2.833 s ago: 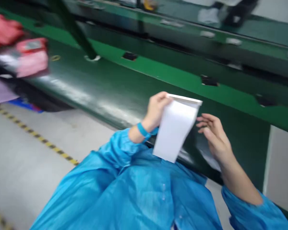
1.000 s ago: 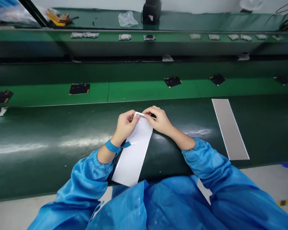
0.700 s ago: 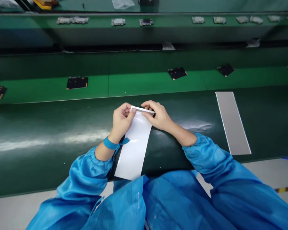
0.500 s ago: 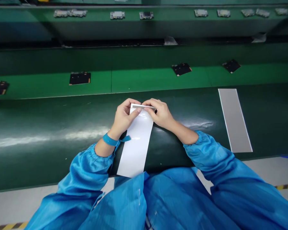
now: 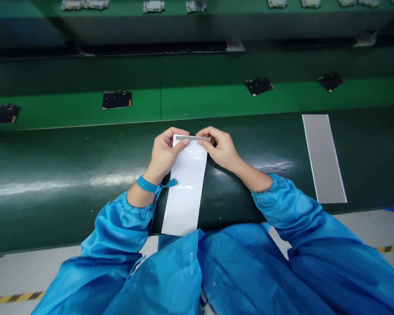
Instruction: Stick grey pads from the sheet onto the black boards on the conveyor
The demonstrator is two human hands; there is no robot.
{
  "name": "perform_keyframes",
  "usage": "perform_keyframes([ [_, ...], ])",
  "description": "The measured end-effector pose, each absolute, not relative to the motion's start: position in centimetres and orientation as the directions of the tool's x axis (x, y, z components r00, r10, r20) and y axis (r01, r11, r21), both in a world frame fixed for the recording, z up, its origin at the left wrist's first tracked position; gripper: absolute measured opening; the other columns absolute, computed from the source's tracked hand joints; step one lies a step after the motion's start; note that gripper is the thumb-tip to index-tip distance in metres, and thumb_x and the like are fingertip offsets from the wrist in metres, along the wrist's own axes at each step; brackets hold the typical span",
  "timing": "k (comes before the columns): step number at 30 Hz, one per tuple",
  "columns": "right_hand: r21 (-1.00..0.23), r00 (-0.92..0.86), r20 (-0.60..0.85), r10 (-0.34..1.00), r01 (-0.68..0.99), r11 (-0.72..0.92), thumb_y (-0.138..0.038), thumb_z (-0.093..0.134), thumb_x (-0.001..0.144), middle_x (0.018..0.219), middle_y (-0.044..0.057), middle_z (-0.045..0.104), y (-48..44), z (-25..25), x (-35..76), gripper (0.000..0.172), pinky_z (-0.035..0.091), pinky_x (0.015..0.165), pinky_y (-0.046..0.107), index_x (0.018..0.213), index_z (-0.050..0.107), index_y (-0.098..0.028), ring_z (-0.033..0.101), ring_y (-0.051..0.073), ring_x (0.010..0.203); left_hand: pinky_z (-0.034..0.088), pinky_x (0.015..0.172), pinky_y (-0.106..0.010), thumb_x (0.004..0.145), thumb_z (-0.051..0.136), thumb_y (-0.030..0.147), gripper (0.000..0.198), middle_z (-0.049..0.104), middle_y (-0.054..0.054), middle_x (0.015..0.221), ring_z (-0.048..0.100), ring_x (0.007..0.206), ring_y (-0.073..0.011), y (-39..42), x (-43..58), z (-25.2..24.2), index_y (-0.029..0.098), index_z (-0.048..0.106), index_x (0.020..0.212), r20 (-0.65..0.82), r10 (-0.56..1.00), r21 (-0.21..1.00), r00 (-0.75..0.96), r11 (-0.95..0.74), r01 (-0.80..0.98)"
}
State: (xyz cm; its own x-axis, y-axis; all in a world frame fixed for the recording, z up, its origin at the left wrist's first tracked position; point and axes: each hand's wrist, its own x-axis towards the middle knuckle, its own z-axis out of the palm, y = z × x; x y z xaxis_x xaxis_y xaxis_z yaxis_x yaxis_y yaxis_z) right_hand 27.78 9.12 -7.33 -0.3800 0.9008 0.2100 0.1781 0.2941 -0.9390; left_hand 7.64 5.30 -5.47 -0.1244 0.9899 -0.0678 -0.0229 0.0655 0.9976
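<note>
A long white glossy sheet [image 5: 185, 188] lies lengthwise toward me on the dark green bench, its near end reaching my smock. Along its far edge runs a narrow grey strip [image 5: 193, 138]. My left hand [image 5: 167, 148] pinches the sheet's far left corner, thumb on top near the strip and fingers behind the edge. At the far right corner my right hand [image 5: 221, 148] pinches in the same way, its thumb beside the strip. Both sets of fingertips are partly hidden behind the far edge.
A grey panel with white edges [image 5: 325, 158] lies on the bench [image 5: 249, 201] to the right. Beyond it, a bright green strip [image 5: 203, 103] carries several black circuit boards [image 5: 117, 99]. Small silvery modules [image 5: 153, 6] sit on a higher ledge.
The far end of the sheet has shifted slightly left, and the grey strip now lies more level between my hands. The whole view has tilted down a little.
</note>
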Motion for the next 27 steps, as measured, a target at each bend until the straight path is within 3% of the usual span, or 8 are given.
perform_keyframes([
  [9,-0.989,-0.356,0.119,0.927,0.039,0.142,-0.043,0.075,0.089,0.087,0.004,0.074,9.6,-8.3,27.1,0.025,0.047,0.068,0.030,0.096,0.076,-0.019,0.062,0.018,0.076,0.044,0.058,-0.024,0.067,0.099,0.049,0.041,0.072,-0.004,0.080,0.058,0.065,-0.0148,5.4,7.6,-5.5,0.019,0.078,0.084,-0.095,0.989,0.994,-0.110,0.088,-0.065],
  [13,-0.985,-0.361,0.119,0.925,0.071,0.154,-0.044,0.076,0.090,0.081,0.003,0.072,9.2,-7.9,26.8,0.025,0.046,0.068,0.030,0.092,0.077,-0.018,0.060,0.017,0.073,0.043,0.059,-0.025,0.068,0.098,0.046,0.038,0.071,-0.003,0.079,0.057,0.066,-0.0148,5.2,7.9,-4.9,0.019,0.078,0.085,-0.069,0.996,0.997,-0.062,0.072,0.039],
  [18,-0.989,-0.367,0.124,0.922,0.033,0.146,-0.040,0.078,0.085,0.084,0.001,0.072,9.3,-7.9,27.0,0.028,0.046,0.066,0.027,0.103,0.073,-0.019,0.057,0.013,0.069,0.042,0.060,-0.025,0.072,0.091,0.040,0.025,0.071,-0.002,0.074,0.055,0.065,-0.0146,5.3,7.5,-4.8,0.019,0.078,0.078,-0.041,0.980,0.980,-0.193,0.077,0.185],
  [21,-0.994,-0.375,0.094,0.922,0.017,0.108,-0.041,0.077,0.083,0.076,0.000,0.067,9.7,-8.2,27.1,0.025,0.044,0.062,0.026,0.090,0.070,-0.018,0.056,0.012,0.064,0.043,0.060,-0.026,0.072,0.090,0.040,0.025,0.073,-0.002,0.074,0.057,0.066,-0.0152,5.4,7.1,-4.6,0.019,0.078,0.076,-0.029,0.979,0.972,-0.203,0.075,0.223],
  [27,-0.989,-0.388,0.118,0.914,0.042,0.145,-0.043,0.071,0.092,0.072,0.000,0.065,9.4,-8.1,27.3,0.026,0.042,0.057,0.027,0.090,0.070,-0.017,0.055,0.012,0.058,0.048,0.062,-0.027,0.072,0.093,0.038,0.025,0.080,-0.005,0.084,0.066,0.072,-0.0181,5.1,7.2,-4.3,0.020,0.085,0.088,-0.034,0.985,0.965,-0.170,0.077,0.250],
])
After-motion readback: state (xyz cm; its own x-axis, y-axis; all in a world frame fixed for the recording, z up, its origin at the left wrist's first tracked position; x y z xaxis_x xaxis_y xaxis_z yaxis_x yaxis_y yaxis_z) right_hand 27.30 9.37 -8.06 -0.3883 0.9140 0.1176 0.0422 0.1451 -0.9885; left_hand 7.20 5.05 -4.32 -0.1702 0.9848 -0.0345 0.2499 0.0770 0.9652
